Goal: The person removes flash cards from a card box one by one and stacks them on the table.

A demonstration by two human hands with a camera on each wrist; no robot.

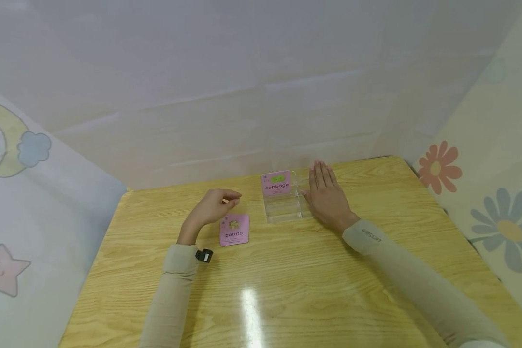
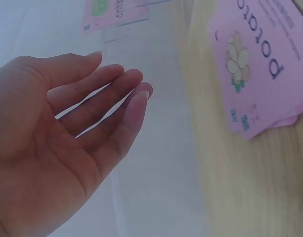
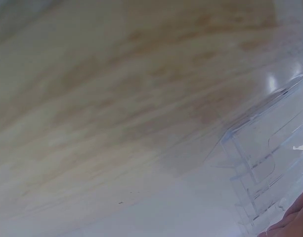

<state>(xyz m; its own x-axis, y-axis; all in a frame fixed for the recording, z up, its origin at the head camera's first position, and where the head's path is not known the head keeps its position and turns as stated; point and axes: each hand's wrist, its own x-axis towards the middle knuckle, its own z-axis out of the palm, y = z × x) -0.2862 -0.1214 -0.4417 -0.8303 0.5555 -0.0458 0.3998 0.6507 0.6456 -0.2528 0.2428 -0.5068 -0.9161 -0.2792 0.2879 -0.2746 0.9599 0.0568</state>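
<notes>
A clear plastic tiered rack (image 1: 283, 211) stands toward the back of the table, with a pink cabbage card (image 1: 276, 184) at its rear. My right hand (image 1: 329, 202) lies along the rack's right side, fingers straight and thumb at its edge; the right wrist view catches only part of the hand (image 3: 293, 222) beside the rack (image 3: 255, 168). Left of the rack, my left hand (image 1: 211, 209) hovers with loosely bent fingers and nothing in them. Just below it lies a small stack of pink cards, a potato card (image 1: 234, 232) on top; the left wrist view shows the stack's layered edges.
The wooden table (image 1: 287, 280) ends at a pale wall sheet (image 1: 191, 121) close behind the rack. Printed side walls flank it, with a moon (image 1: 4, 140) on the left and flowers (image 1: 439, 167) on the right. A dark band (image 1: 204, 255) sits on my left wrist.
</notes>
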